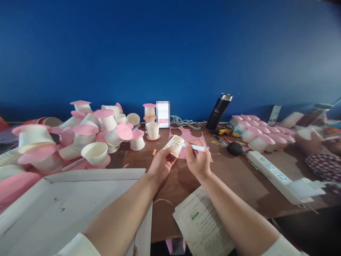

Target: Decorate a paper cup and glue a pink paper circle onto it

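Note:
My left hand [163,164] grips a small white paper cup [177,150], tilted, with orange-yellow flower drawings on its side. In my right hand [198,160] is a white marker pen [196,147] with an orange end, its tip at or close to the cup's drawn side. Both hands are above the brown table [170,192]. Cut pink paper [186,133] lies just behind them. Left of my left hand, a small orange cap [153,152] rests on the wood. Beyond it a plain white cup [152,131] stands on a pink disc.
Many pink-brimmed paper cups [85,129] crowd the left, behind a white box lid [101,188]. To the right are a black flask [218,112], a black round object [235,148], a power strip [275,174] and more cups [259,142]. A printed booklet [201,224] lies in front. Another person's hand [310,144] is far right.

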A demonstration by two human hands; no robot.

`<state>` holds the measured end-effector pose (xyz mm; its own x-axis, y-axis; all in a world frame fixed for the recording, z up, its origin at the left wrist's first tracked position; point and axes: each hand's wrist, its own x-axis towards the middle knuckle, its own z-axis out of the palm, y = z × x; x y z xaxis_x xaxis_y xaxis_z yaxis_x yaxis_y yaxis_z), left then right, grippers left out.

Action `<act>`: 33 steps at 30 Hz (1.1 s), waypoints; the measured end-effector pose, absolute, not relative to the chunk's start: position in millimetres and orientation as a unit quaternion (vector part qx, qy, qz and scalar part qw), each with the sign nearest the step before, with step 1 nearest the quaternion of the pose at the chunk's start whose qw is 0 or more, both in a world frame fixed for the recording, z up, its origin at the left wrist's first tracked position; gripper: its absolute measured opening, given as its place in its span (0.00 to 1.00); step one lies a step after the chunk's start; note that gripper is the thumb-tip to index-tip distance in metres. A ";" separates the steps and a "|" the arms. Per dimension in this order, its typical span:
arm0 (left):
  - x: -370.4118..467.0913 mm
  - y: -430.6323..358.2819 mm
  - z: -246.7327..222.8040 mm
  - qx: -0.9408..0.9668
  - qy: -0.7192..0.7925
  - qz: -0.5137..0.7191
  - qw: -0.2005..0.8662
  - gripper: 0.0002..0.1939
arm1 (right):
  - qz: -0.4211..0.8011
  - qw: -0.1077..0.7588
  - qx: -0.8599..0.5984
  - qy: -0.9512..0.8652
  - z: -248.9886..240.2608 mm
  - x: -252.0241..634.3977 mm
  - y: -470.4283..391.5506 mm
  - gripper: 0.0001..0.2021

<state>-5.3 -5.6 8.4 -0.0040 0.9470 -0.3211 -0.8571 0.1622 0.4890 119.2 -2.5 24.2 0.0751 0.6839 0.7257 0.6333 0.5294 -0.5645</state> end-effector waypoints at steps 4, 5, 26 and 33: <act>-5.2 -5.8 7.2 0.080 0.297 0.641 0.703 0.08 | 0.028 0.551 -0.485 -0.679 23.3 119.1 -2.4 0.09; -5.3 -5.8 6.9 0.080 0.295 0.642 0.703 0.08 | 0.027 0.551 -0.485 -0.679 23.3 119.1 -2.4 0.09; -5.1 -5.4 3.2 0.125 0.299 0.629 0.707 0.08 | 0.023 0.553 -0.486 -0.676 23.9 119.4 -1.9 0.06; -4.8 -6.0 4.4 0.125 0.300 0.630 0.705 0.08 | 0.014 0.553 -0.483 -0.679 24.9 119.6 -2.3 0.07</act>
<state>-4.8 -6.0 4.4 0.0267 0.9636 -0.2662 -0.8131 0.1758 0.5549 119.6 -2.3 24.9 0.0784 0.6712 0.7372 0.6393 0.5335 -0.5538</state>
